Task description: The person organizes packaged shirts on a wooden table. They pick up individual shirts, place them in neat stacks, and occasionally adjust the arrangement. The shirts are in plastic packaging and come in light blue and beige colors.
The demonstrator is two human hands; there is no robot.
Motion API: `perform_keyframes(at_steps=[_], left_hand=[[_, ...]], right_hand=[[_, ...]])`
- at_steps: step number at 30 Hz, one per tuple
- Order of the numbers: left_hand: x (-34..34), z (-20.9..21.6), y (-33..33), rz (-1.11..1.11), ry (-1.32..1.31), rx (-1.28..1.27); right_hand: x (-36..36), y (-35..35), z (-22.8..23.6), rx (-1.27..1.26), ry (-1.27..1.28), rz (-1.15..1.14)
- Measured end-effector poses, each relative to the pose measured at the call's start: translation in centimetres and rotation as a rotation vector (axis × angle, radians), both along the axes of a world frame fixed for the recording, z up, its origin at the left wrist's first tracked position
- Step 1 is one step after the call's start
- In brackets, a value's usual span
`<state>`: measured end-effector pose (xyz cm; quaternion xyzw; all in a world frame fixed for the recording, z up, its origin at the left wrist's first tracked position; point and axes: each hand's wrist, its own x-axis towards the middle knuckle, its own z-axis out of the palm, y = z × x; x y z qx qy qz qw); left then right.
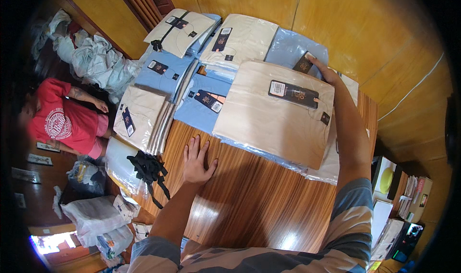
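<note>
My left hand (197, 165) lies flat on the striped wooden table (269, 201), fingers spread, holding nothing. My right hand (324, 70) reaches past a large beige folded garment in clear plastic (264, 110). Its stretched fingers touch the dark hang tag (303, 63) of a blue bagged garment (288, 42) at the back; the thumb is hard to make out. The beige packet lies over other bagged garments and has a dark tag (294, 93) on a loop. Left of it, a blue packet (196, 105) lies on the table.
Piles of beige garments (139, 114) and cream garments (240, 38) line the table's far side. Black ribbons (146, 170) and clear plastic bags (120, 162) lie at its left edge. A person in a red shirt (67, 117) is at the left. A yellow wall (345, 18) stands behind.
</note>
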<state>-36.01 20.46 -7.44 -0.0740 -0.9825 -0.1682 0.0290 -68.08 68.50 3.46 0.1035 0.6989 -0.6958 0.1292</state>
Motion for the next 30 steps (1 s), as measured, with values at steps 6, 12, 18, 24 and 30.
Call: perform_keyframes(at_steps=[6, 12, 18, 24, 30], left_hand=[[-0.4, 0.3, 0.3, -0.012, -0.006, 0.011], [0.1, 0.6, 0.2, 0.006, 0.004, 0.013], [0.1, 0.7, 0.3, 0.001, 0.007, 0.016], [0.2, 0.4, 0.2, 0.014, 0.007, 0.001], [-0.3, 0.4, 0.3, -0.022, 0.023, 0.010]], right_hand=[[-1.0, 1.4, -2.7, -0.214, -0.018, -0.056], [-0.3, 1.2, -2.1, -0.305, 0.034, -0.016], [-0.5, 2.0, -1.6, -0.149, 0.060, 0.019], [-0.4, 1.0, -2.1, -0.203, 0.065, -0.030], [-1.8, 5.6, -2.9, -0.208, -0.061, -0.099]])
